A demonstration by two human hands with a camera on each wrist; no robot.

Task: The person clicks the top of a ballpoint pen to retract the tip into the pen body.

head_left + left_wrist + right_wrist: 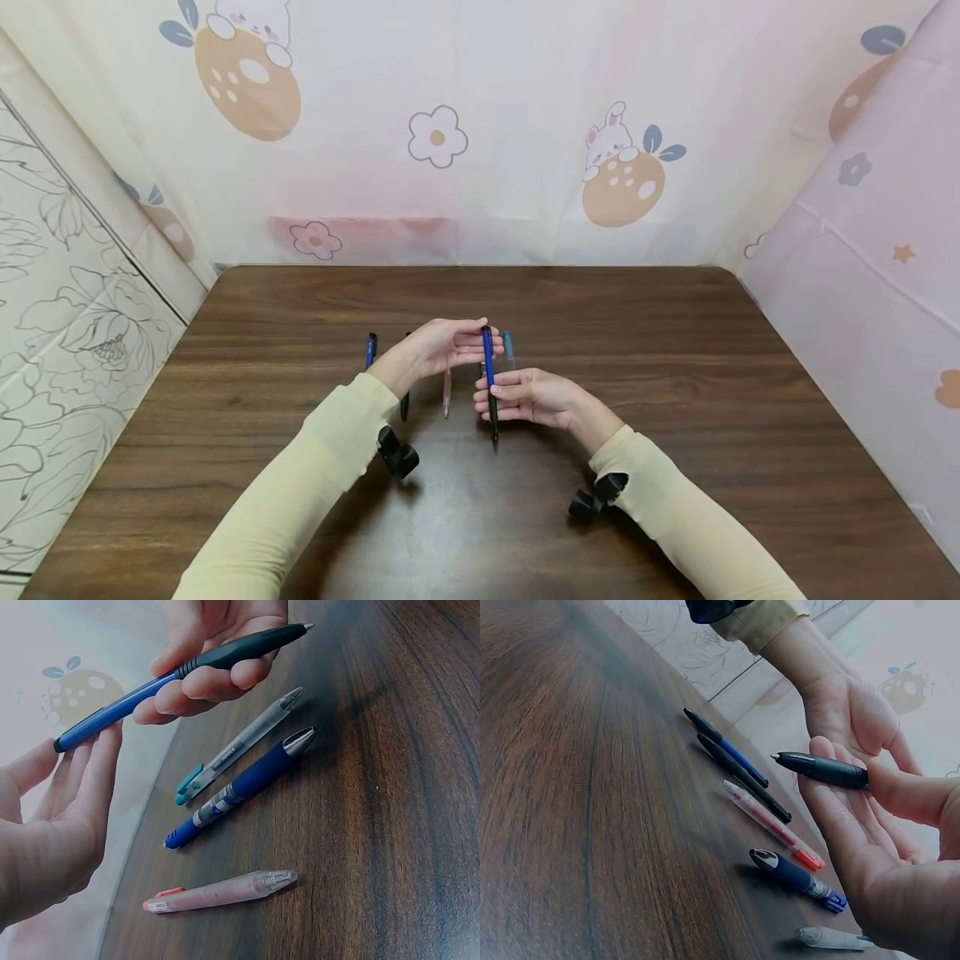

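Observation:
A blue ballpoint pen (488, 354) with a black grip section is held above the table between both hands, its bare metal tip pointing toward the near side. My right hand (543, 398) pinches the pen's black grip (232, 651) between thumb and fingers. At the other end, my left hand (438, 346) has its thumb at the pen's black top and its fingers against the blue barrel. Beneath lie a clear pen with a teal clip (236, 746), a thick blue pen (251, 780) and a pink pen (217, 895).
Farther left on the brown wooden table (645, 333) lie a black pen (742, 776) and another blue-and-black pen (735, 755), roughly parallel to the others. A patterned curtain (510, 200) hangs behind the table's back edge. Each sleeved wrist carries a small black camera (397, 454).

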